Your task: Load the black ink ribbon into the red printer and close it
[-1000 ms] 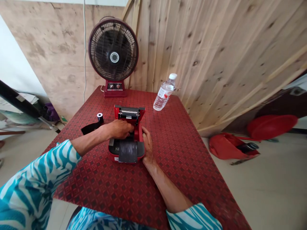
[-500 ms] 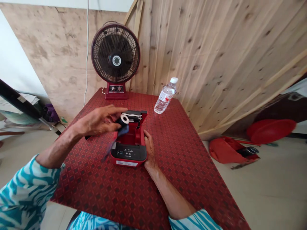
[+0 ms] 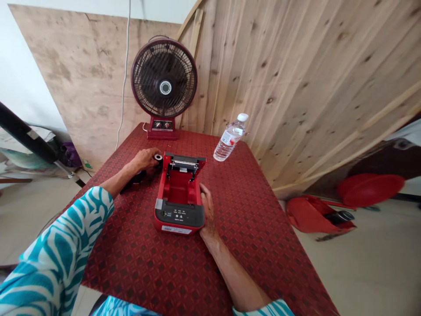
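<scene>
A red and black label printer point(image 3: 179, 215) stands on the table with its lid raised, and the red bay inside shows no roll. My right hand point(image 3: 208, 210) is closed around the printer's right side, steadying it against the palm; part of the fingers is hidden behind it. Just left of the printer, my left hand point(image 3: 144, 160) grips a small dark roll point(image 3: 158, 158) with a pale core, low over the tabletop. Beneath that wrist lies a black object point(image 3: 138, 177), mostly covered, whose kind I cannot make out.
A patterned red cloth covers the table point(image 3: 250, 245). At the back stands a dark red fan point(image 3: 164, 85), and a clear water bottle point(image 3: 226, 142) is behind the printer to the right. A red bag point(image 3: 305, 215) lies on the floor at right.
My left hand has carried the dark roll from above the printer's bay down to the table on the left. My right hand stays at the printer's side.
</scene>
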### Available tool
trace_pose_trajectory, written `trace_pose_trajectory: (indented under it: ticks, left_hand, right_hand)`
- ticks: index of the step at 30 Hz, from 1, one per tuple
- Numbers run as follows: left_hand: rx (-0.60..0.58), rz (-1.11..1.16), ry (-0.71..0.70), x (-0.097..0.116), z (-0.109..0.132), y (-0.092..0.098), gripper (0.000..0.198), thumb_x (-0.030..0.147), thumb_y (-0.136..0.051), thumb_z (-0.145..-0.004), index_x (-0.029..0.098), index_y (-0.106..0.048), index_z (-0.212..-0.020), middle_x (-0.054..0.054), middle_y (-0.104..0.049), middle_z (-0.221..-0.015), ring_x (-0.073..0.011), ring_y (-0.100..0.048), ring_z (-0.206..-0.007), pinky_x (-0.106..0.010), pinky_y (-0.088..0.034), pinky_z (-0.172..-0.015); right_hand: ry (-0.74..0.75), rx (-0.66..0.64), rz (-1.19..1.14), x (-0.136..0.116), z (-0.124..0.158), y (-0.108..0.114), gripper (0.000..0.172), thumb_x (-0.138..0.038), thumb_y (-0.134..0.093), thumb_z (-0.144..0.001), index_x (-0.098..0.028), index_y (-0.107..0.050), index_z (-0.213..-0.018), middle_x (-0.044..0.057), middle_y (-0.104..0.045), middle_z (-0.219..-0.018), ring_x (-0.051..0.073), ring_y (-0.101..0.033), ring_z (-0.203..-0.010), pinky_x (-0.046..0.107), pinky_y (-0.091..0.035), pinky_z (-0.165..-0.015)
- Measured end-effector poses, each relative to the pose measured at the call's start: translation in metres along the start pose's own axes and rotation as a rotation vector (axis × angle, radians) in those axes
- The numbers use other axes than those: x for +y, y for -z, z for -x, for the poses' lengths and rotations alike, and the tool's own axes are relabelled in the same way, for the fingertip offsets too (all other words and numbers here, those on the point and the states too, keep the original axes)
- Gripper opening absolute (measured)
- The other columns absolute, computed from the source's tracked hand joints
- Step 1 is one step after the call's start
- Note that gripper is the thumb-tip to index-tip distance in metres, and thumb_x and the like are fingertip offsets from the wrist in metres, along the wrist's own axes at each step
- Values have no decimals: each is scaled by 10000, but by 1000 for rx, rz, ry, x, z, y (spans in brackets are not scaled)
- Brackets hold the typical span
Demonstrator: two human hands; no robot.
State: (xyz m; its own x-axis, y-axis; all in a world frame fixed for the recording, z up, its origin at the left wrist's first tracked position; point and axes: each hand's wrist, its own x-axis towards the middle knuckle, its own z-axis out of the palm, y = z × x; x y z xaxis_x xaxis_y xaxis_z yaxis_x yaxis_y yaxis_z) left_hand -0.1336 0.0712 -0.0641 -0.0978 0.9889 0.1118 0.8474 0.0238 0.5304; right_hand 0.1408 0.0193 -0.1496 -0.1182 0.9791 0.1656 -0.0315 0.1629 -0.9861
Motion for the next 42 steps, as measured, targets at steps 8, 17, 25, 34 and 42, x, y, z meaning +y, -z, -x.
trace_pose_trajectory:
  ticks: [8,17,25,34,42]
  left_hand:
    - [23,335,30,-28,5,13,387,288,-709,-659,188,-632,-1025,-78,-715,-1013,-245,-656,-976,-337,-489,-850]
    - [-43,528,120,-83,55,22,492,354,-759,-601,192,-695,-1062,-65,-748,-969,-270,-681,-921,-392,-519,-833]
    - [28,547,88,-77,60,-6,432,411,-747,-623,172,-669,-974,-57,-735,-980,-269,-675,-937,-388,-511,-875]
    - [-18,865,-43,9,98,40,383,357,-793,-673,176,-633,-969,-80,-739,-940,-204,-692,-747,-292,-535,-630]
    - [-75,27,-458,87,92,11,266,311,-664,-822,202,-676,-1064,-53,-725,-1047,-212,-675,-964,-344,-516,-884]
  right_hand:
    - [-27,-16,-27,-3,1,0,485,-554,-423,-899,-252,-568,-1251,60,-591,-1349,219,-518,-1266,442,-367,-1103]
    - [-5,-8,19,-2,1,0,480,-540,-410,-903,-255,-574,-1252,60,-588,-1351,219,-510,-1268,422,-378,-1089]
    - [-36,-13,22,-4,2,-1,494,-520,-415,-897,-228,-558,-1269,78,-568,-1368,230,-521,-1253,431,-393,-1073]
    - [25,-12,45,-2,-1,-2,461,-510,-382,-917,-250,-574,-1245,66,-607,-1316,214,-525,-1246,411,-396,-1068]
    - [-23,-4,-87,-9,-1,-7,452,-522,-436,-885,-242,-578,-1211,66,-620,-1266,220,-561,-1190,426,-424,-1049]
